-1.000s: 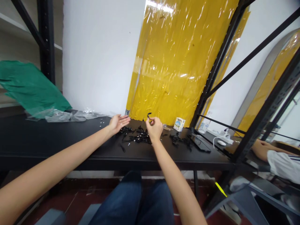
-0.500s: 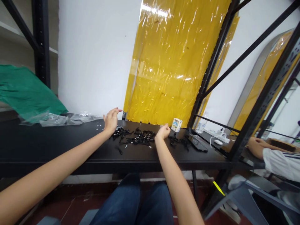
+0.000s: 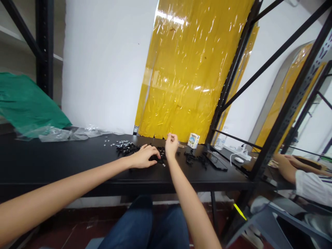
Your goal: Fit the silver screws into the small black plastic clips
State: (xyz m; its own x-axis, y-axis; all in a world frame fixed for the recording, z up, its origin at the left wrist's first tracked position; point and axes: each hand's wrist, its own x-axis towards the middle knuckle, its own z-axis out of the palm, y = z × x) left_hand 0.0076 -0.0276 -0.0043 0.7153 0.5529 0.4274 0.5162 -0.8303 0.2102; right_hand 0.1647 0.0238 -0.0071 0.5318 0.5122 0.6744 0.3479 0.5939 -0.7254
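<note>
A heap of small black parts (image 3: 127,148) lies on the black table (image 3: 64,162), with tiny silver bits (image 3: 114,142) scattered behind it. My left hand (image 3: 144,156) rests palm down on the heap, fingers curled over the parts. Just to its right, my right hand (image 3: 171,145) is raised a little above the table with fingers pinched together; what they hold is too small to make out. A second cluster of black parts (image 3: 194,158) lies further right.
A small white carton (image 3: 193,140) stands near a yellow plastic sheet (image 3: 189,69). Clear plastic wrap (image 3: 64,133) and green cloth (image 3: 26,103) lie at the left. A dark flat device (image 3: 216,162), black shelf frame (image 3: 282,114) and another person's arm (image 3: 293,169) are at the right.
My left hand has come down from the air onto the heap of black parts. My right hand moved left and lifted slightly, fingers pinched.
</note>
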